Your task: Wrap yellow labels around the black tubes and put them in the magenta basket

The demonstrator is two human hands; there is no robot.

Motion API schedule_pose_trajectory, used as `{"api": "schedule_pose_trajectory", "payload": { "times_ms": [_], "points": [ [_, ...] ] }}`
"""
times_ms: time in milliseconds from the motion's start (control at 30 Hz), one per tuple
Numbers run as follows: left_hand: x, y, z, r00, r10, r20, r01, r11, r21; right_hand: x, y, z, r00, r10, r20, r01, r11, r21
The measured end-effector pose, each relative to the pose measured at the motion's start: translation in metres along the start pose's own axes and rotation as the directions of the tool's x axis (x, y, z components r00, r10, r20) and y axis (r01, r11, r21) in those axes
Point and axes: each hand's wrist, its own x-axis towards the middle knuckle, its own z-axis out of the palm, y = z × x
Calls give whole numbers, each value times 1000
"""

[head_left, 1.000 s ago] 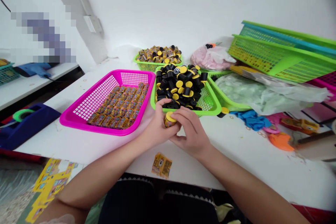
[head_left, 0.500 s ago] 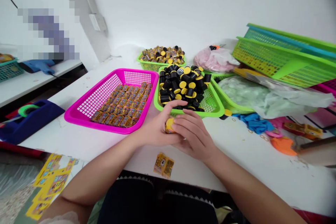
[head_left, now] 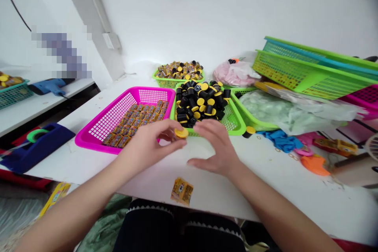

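My left hand (head_left: 149,147) pinches a small spool (head_left: 180,132) with a yellow cap, held just in front of the green basket (head_left: 238,126) heaped with black and yellow spools (head_left: 201,100). My right hand (head_left: 215,145) hovers beside it with the fingers spread, empty. To the left, the pink basket (head_left: 97,124) holds rows of wrapped spools (head_left: 138,120). A yellow printed label (head_left: 182,190) lies near the table's front edge, below my hands.
A second green basket (head_left: 171,83) of wrapped spools stands behind. Stacked green baskets (head_left: 310,73), plastic bags (head_left: 289,106) and blue and orange bits (head_left: 298,145) crowd the right. A blue tape dispenser (head_left: 32,145) sits at the left. Label sheets (head_left: 56,195) lie below the table.
My hands have come apart: the right let go of the spool and opened, the left carried the spool a little left. The camera tilted up slightly.
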Motion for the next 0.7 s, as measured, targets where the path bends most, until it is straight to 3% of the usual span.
{"api": "schedule_pose_trajectory", "payload": {
  "times_ms": [33, 67, 100, 167, 233, 267, 300, 367, 467, 600, 700],
  "points": [
    [7, -5, -10, 999, -6, -38, 9, 997, 81, 3, 10, -2, 989, 133, 68, -131, 991, -31],
    [17, -12, -20, 997, -18, -76, 31, 984, 174, 6, 20, -3, 943, 303, 141, -294, 952, -82],
    [29, -20, -31, 994, -38, -106, 66, 959, 277, 10, 31, -4, 851, 472, 228, -445, 881, -162],
    [61, -42, -48, 984, -122, -133, 172, 859, 482, 18, 48, -5, 561, 704, 437, -600, 709, -371],
    [98, -68, -59, 952, -295, -77, 267, 687, 676, 27, 58, -5, 278, 755, 593, -600, 619, -507],
    [115, -80, -62, 919, -392, -50, 295, 595, 748, 31, 60, -5, 188, 741, 645, -590, 610, -529],
    [131, -92, -63, 893, -447, -49, 315, 543, 778, 34, 62, -4, 136, 720, 681, -589, 611, -529],
    [157, -114, -62, 857, -514, -42, 331, 486, 809, 37, 64, -3, 99, 697, 710, -601, 611, -516],
    [176, -138, -56, 815, -580, -16, 336, 449, 828, 36, 66, -1, 87, 705, 704, -603, 600, -526],
    [177, -155, -47, 777, -629, 36, 306, 427, 851, 33, 68, 1, 87, 743, 664, -586, 577, -569],
    [175, -156, -46, 789, -611, 61, 266, 430, 863, 33, 70, 1, 95, 730, 677, -589, 590, -553]
  ]
}}
